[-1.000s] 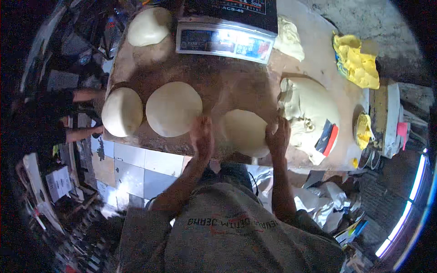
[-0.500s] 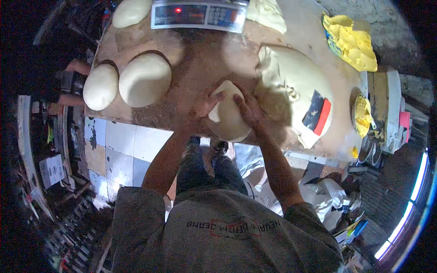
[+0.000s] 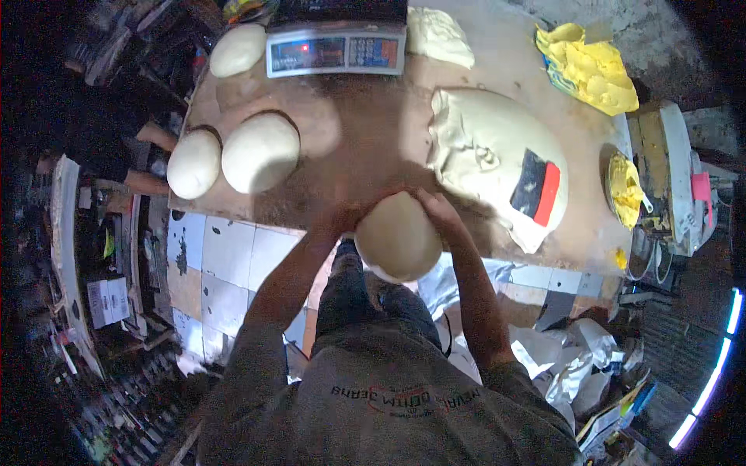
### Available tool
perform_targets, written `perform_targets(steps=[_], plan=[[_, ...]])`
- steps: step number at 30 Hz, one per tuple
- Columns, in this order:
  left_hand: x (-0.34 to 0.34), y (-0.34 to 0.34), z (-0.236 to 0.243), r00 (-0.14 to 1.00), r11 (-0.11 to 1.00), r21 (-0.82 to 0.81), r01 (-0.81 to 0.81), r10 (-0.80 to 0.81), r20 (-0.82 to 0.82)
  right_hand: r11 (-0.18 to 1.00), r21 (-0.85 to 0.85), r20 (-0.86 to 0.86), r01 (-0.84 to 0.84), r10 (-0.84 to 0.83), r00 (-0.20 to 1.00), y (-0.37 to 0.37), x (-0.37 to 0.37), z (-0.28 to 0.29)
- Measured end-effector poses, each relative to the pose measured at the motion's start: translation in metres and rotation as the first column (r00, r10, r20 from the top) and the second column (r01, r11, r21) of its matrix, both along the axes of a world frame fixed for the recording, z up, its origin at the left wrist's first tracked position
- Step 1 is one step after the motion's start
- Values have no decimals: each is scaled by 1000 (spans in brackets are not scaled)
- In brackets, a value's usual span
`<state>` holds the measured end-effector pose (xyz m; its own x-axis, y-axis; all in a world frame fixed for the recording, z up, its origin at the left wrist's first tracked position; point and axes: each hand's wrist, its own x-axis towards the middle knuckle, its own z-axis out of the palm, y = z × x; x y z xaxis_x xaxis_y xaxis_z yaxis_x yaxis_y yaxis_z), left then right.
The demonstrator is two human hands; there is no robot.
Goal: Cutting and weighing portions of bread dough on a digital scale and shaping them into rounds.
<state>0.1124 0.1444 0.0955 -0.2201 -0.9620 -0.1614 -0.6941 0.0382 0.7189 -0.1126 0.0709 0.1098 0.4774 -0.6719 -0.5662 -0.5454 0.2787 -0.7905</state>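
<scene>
A smooth, round dough ball (image 3: 398,237) is at the table's near edge, bulging out over it toward my body. My left hand (image 3: 351,219) is cupped round its left side, its fingers mostly hidden. My right hand (image 3: 435,208) curves round the far right side, fingers wrapped against the dough. To the right lies a large, loose mass of dough (image 3: 497,128) with a dough scraper (image 3: 548,194) resting on it, dark-bladed with a red handle. Two rounded dough balls, a larger one (image 3: 261,153) and a smaller one (image 3: 194,165), sit at the left.
A digital scale (image 3: 336,53) stands at the far side, between another dough ball (image 3: 237,50) and a dough piece (image 3: 441,37). Yellow fat (image 3: 590,70) is heaped at the far right, near a bowl of it (image 3: 624,186). Another person's arm (image 3: 155,138) reaches in at the left.
My hands have drawn the dough ball nearer my body, to the table's edge. They have shifted from its top to its far sides, and it looks rounder.
</scene>
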Motion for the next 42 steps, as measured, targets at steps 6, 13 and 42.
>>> perform_targets(steps=[6, 13, 42], plan=[[65, -79, 37, 979, 992, 51, -116, 123, -164, 953, -236, -54, 191, -210, 976, -53, 82, 77], [78, -157, 28, 916, 913, -70, -402, 402, -9, 715, -691, -344, -110, -191, 919, -121, 158, 12], [-2, 24, -44, 480, 488, -76, -870, 801, -358, 800, -148, 384, -581, 588, 712, -112, 150, 39]])
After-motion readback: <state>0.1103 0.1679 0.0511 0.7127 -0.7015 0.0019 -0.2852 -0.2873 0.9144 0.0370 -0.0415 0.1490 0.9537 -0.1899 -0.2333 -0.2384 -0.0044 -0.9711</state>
